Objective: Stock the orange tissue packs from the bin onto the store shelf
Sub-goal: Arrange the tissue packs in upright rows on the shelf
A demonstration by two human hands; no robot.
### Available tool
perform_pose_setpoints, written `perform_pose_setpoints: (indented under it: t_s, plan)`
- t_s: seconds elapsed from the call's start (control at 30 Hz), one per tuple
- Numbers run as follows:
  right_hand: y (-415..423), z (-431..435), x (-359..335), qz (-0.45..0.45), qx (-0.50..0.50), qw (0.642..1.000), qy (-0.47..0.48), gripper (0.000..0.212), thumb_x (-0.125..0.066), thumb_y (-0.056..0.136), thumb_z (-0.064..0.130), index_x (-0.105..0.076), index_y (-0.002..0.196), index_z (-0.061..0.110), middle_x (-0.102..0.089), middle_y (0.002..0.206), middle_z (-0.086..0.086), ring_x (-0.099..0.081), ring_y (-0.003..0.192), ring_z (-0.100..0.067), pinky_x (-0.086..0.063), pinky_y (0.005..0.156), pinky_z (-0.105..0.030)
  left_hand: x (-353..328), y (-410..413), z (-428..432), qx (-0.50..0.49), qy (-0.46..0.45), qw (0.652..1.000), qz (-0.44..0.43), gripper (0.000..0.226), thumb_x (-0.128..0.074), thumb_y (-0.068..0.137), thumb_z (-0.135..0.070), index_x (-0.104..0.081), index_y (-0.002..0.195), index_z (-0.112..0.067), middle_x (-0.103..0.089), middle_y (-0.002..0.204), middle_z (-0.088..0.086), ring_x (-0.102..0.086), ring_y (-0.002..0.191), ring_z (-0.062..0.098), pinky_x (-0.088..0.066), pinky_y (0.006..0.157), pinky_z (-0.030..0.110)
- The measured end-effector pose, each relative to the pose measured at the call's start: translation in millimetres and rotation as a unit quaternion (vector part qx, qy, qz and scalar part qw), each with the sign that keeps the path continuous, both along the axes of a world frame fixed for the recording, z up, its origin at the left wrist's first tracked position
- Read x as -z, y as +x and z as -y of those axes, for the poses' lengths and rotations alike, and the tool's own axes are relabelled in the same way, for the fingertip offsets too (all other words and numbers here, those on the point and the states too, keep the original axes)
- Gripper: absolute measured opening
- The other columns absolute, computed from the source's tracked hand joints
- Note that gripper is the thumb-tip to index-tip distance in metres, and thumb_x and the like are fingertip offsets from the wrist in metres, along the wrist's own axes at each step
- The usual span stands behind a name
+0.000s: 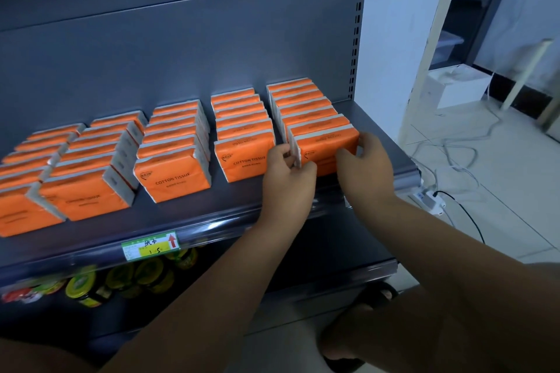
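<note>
A small shop: a grey metal shelf (188, 209) with slotted uprights carries rows of identical orange packs (174, 148), a price tag (150, 245) clipped to its front rail, and jars (91, 285) of goods stocked on the level below.

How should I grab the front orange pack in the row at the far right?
Take the front pack by its two short ends, one hand each side, coming from the front. It stands upright, tight against the packs behind, so only the ends and front are free.
</note>
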State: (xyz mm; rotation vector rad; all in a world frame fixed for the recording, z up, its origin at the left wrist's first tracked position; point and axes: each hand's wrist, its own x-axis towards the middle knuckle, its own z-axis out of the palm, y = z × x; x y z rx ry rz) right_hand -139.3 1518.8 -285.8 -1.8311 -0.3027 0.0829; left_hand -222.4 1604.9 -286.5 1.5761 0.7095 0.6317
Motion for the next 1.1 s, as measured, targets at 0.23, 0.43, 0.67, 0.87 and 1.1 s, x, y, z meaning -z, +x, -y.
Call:
perform_pose_setpoints:
  t_s: [0.23, 0.43, 0.67, 0.87, 1.1]
  plan:
    - [-15.4, -14.5, -1.2, 0.254, -0.063, 0.962, -0.073, 0.052, -0.052, 0.096, 0.025, -0.047, 0.148, 0.016, -0.047, 0.153, -0.001, -0.039, 0.147, -0.025, -0.036, 0.12, -0.049, 0.4, -31.2, -10.2, -0.015, 0.274, 0.961, -0.036, 0.025, -0.062, 0.099, -0.017, -0.057, 0.117, -0.034, -0.061, 0.103, -0.029, -0.057, 0.101, -0.015, -0.042, 0.084, 0.005]
    - [-54.2, -52.3, -16.1, 0.35, -0.189, 0.914, -0.076, 0.052, -0.048, 0.102, 0.034, -0.052, 0.146, 0.008, -0.052, 0.151, -0.009, -0.041, 0.146, -0.024, -0.031, 0.122, -0.04, -6.0, -96.1, -45.9, -0.058, 0.347, 0.932, -0.091, 0.037, -0.053, 0.1, -0.036, -0.061, 0.133, -0.022, -0.066, 0.128, -0.003, -0.058, 0.123, 0.021, -0.046, 0.106, 0.044]
    - [-163.5, -127.4, -63.6, 0.38, -0.332, 0.863, -0.027, 0.053, -0.049, 0.102, 0.039, -0.054, 0.146, 0.012, -0.053, 0.152, -0.003, -0.043, 0.144, -0.018, -0.023, 0.123, -0.024, -58.3, -254.2, -109.6, -0.252, 0.491, 0.78, -0.295, 0.069, -0.038, 0.097, -0.056, -0.054, 0.145, -0.008, -0.054, 0.152, 0.014, -0.043, 0.143, 0.044, -0.035, 0.116, 0.06]
    - [-330.6, -188.5, -83.0, 0.368, -0.476, 0.796, 0.065, 0.058, -0.048, 0.099, 0.042, -0.053, 0.146, 0.008, -0.052, 0.153, -0.009, -0.041, 0.146, -0.023, -0.029, 0.122, -0.035, -60.6, -415.3, -118.3, -0.401, 0.435, 0.712, -0.378, 0.071, -0.036, 0.097, -0.057, -0.05, 0.149, -0.011, -0.052, 0.154, 0.011, -0.04, 0.146, 0.042, -0.032, 0.118, 0.06]
    - [-477.5, -237.8, -10.4, 0.465, -0.548, 0.695, -0.007, 0.048, -0.046, 0.096, 0.039, -0.065, 0.126, 0.007, -0.063, 0.134, -0.013, -0.048, 0.139, -0.034, -0.038, 0.113, -0.045, 13.2, -538.2, -104.1, -0.498, 0.314, 0.674, -0.446, 0.07, -0.042, 0.093, -0.055, -0.055, 0.141, -0.005, -0.059, 0.145, 0.017, -0.046, 0.137, 0.047, -0.037, 0.114, 0.06]
